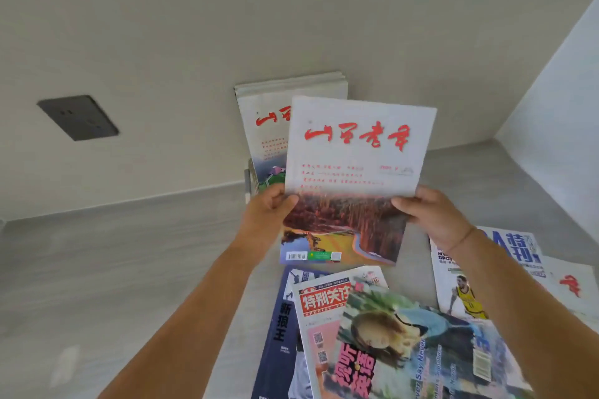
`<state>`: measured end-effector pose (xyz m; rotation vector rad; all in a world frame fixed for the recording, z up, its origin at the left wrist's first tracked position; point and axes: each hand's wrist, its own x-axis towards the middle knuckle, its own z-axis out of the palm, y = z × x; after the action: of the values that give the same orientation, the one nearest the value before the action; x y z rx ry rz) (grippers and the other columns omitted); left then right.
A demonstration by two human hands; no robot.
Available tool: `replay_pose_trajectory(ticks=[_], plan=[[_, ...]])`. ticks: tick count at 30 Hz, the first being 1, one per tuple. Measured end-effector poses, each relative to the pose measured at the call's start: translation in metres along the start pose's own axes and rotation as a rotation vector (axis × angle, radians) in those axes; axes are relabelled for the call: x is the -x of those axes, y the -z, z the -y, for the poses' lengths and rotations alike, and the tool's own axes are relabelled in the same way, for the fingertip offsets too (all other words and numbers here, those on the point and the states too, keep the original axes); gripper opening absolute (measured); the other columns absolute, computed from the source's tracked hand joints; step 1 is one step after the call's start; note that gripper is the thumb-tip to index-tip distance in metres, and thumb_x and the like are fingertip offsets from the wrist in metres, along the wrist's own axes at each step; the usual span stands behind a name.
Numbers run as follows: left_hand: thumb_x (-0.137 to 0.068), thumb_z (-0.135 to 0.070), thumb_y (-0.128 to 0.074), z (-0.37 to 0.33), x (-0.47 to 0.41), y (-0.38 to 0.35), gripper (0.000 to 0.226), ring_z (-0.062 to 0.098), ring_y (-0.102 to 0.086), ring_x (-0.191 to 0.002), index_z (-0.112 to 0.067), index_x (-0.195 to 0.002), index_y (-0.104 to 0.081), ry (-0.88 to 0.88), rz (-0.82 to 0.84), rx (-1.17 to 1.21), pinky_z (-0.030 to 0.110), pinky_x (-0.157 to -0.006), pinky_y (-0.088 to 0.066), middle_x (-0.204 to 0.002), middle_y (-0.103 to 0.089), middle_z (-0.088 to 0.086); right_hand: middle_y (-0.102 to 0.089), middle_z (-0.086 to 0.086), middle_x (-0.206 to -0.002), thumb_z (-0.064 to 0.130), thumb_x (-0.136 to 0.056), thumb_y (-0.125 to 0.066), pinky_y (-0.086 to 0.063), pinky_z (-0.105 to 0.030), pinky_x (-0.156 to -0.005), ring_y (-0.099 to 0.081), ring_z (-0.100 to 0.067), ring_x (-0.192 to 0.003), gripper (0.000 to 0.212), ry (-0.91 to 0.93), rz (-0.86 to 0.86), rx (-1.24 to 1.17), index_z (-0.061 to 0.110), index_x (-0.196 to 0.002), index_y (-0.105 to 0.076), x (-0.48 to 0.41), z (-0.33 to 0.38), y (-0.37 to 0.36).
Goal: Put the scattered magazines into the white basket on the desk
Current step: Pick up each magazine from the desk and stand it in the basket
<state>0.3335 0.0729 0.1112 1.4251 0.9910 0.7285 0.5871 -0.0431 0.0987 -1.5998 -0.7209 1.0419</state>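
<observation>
Thumbs lie on the front cover and fingers wrap behind it: the left hand [269,209] and right hand [432,215] each clamp a side edge of one white, red-titled magazine [356,152], held upright above the desk [97,269]. Nearest the camera, five loose magazines [405,350] lie scattered on the desk, some overlapping. Beyond the held one, one stack [269,100] of similar issues stands against the wall.

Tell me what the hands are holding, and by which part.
Both hold one white magazine with a red title: the left hand grips its left edge, the right hand its right edge, thumbs on the cover.
</observation>
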Motion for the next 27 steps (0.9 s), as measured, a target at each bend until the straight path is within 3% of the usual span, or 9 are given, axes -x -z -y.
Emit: replay_pose_trajectory(ticks=[2,3,6,10,14,17,20,23,27], plan=[[-0.087,-0.004,-0.058,-0.017,-0.017,0.016,0.02,0.001,-0.066,-0.077,-0.021,-0.094,-0.067,-0.07,-0.106,0.027,0.013,-0.064,-0.05,-0.084,-0.073,-0.01,-0.072,0.007,-0.072,-0.007,-0.083,-0.058,-0.054,-0.021,-0.071,-0.066,-0.003,-0.067,0.029,0.133,0.007,0.063,-0.002,-0.112,-0.06,-0.024,0.038,-0.015],[-0.086,-0.002,-0.059,-0.025,-0.026,0.023,0.021,-0.002,-0.065,-0.069,-0.021,-0.091,-0.068,-0.1,-0.16,0.047,0.012,-0.061,-0.049,-0.077,-0.073,-0.012,-0.072,0.008,-0.073,-0.008,-0.083,-0.058,-0.054,-0.018,-0.069,-0.065,-0.001,-0.063,0.031,0.188,0.002,0.091,-0.003,-0.113,-0.06,-0.036,0.055,-0.023],[-0.084,-0.007,-0.064,-0.045,-0.052,0.042,0.018,-0.003,-0.063,-0.059,-0.024,-0.079,-0.069,-0.146,-0.303,0.04,0.013,-0.057,-0.051,-0.065,-0.072,-0.015,-0.066,-0.012,-0.097,-0.003,-0.084,-0.06,-0.05,-0.033,-0.085,-0.063,-0.015,-0.077,0.029,0.312,-0.025,0.17,-0.004,-0.114,-0.061,-0.068,0.091,-0.047],[-0.083,-0.012,-0.066,-0.049,-0.082,0.055,0.011,0.009,-0.058,-0.062,-0.02,-0.077,-0.071,-0.137,-0.412,0.023,0.025,-0.066,-0.053,-0.07,-0.069,-0.004,-0.064,-0.004,-0.1,0.012,-0.088,-0.058,-0.047,-0.03,-0.082,-0.058,-0.018,-0.09,0.025,0.429,-0.054,0.392,0.005,-0.111,-0.065,-0.103,0.109,-0.068],[-0.08,-0.008,-0.068,-0.032,-0.099,0.057,0.013,-0.005,-0.062,-0.057,-0.011,-0.092,-0.074,-0.113,-0.472,0.006,0.012,-0.057,-0.051,-0.076,-0.071,-0.005,-0.069,-0.011,-0.102,0.017,-0.086,-0.062,-0.049,-0.032,-0.08,-0.061,-0.025,-0.088,0.026,0.365,-0.093,0.489,0.006,-0.108,-0.067,-0.126,0.094,-0.076],[-0.078,-0.009,-0.07,-0.01,-0.107,0.055,0.013,-0.006,-0.062,-0.055,-0.011,-0.091,-0.075,-0.044,-0.517,-0.056,0.008,-0.052,-0.048,-0.078,-0.071,-0.001,-0.07,-0.013,-0.095,0.018,-0.083,-0.066,-0.047,-0.03,-0.072,-0.059,-0.023,-0.078,0.024,0.295,-0.117,0.509,0.006,-0.103,-0.069,-0.135,0.07,-0.078],[-0.077,-0.015,-0.072,0.013,-0.112,0.049,0.012,0.005,-0.066,-0.068,-0.015,-0.088,-0.075,0.071,-0.551,-0.105,0.02,-0.063,-0.054,-0.082,-0.073,-0.001,-0.072,-0.014,-0.092,0.017,-0.082,-0.067,-0.051,-0.032,-0.073,-0.06,-0.023,-0.076,0.02,0.236,-0.146,0.503,0.006,-0.098,-0.07,-0.14,0.044,-0.081],[-0.076,-0.021,-0.074,0.027,-0.116,0.045,0.005,0.018,-0.067,-0.074,-0.023,-0.079,-0.071,0.142,-0.578,-0.112,0.035,-0.072,-0.057,-0.081,-0.073,-0.001,-0.072,-0.016,-0.089,0.017,-0.082,-0.067,-0.056,-0.046,-0.08,-0.066,-0.032,-0.08,0.018,0.184,-0.159,0.467,0.002,-0.091,-0.069,-0.145,0.03,-0.081],[-0.075,-0.027,-0.074,0.03,-0.123,0.045,0.01,0.023,-0.067,-0.079,-0.026,-0.077,-0.064,0.159,-0.624,-0.131,0.037,-0.072,-0.056,-0.08,-0.07,-0.007,-0.071,-0.012,-0.095,0.018,-0.081,-0.067,-0.055,-0.047,-0.084,-0.067,-0.029,-0.086,0.018,0.153,-0.168,0.414,0.004,-0.092,-0.066,-0.154,0.025,-0.08]])
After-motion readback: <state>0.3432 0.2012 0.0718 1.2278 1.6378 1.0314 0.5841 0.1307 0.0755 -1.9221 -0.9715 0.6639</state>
